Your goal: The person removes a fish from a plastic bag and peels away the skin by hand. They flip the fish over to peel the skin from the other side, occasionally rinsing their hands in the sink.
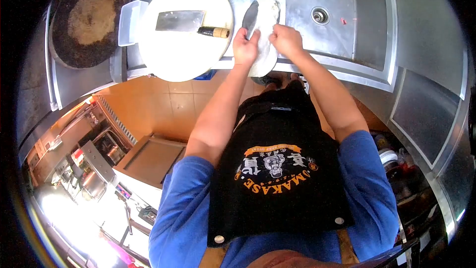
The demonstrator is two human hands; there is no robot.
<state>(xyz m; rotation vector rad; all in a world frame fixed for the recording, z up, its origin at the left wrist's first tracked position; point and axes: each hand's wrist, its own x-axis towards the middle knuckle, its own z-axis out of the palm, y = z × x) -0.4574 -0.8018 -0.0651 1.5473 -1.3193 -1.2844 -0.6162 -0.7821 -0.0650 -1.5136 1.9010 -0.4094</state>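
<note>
Both my hands are at a long, pale thing (268, 44) at the steel counter's front edge. It is bright white with a dark grey strip along its upper left side; glare hides whether it is cloth or something else. My left hand (246, 47) is closed around its left side, thumb on top. On its right edge, my right hand (286, 39) is closed, fingers curled in. Left of my hands, a cleaver (180, 21) lies flat on a round white cutting board (186, 59), its dark and tan handle pointing right.
A steel sink (337, 34) with a drain and a small red scrap lies to the right. Clear plastic containers (132, 22) stand behind and left of the board. A round, dark-rimmed worn block (91, 17) sits at far left. Shelves with items are behind me.
</note>
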